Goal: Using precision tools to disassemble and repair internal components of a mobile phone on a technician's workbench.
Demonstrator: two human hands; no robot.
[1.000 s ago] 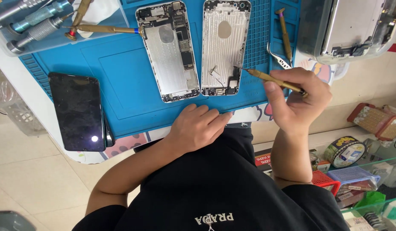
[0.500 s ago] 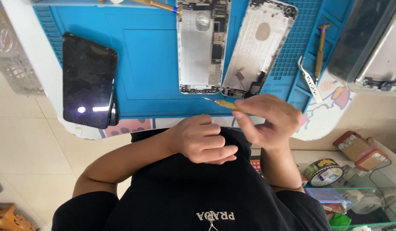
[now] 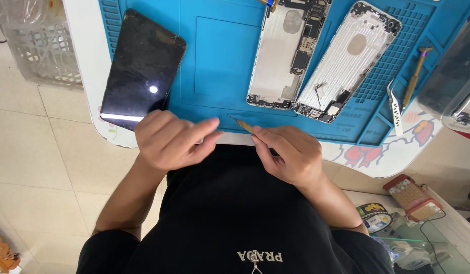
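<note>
- Right hand (image 3: 290, 155) pinches a thin brass-tipped tool (image 3: 242, 124), tip toward ten o'clock, at the blue mat's (image 3: 219, 61) near edge
- Left hand (image 3: 169, 139) – loosely curled, holding nothing – at nine o'clock of the tool, just below the dark phone screen (image 3: 142, 68)

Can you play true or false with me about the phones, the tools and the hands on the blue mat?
1. The right hand holds a thin pointed tool. True.
2. The black phone screen lies between the two opened phone shells. False: it lies alone at the mat's left edge.
3. Two opened phone shells lie side by side. True.
4. The left hand holds the tweezers. False: they lie on the blue mat, untouched.
</note>
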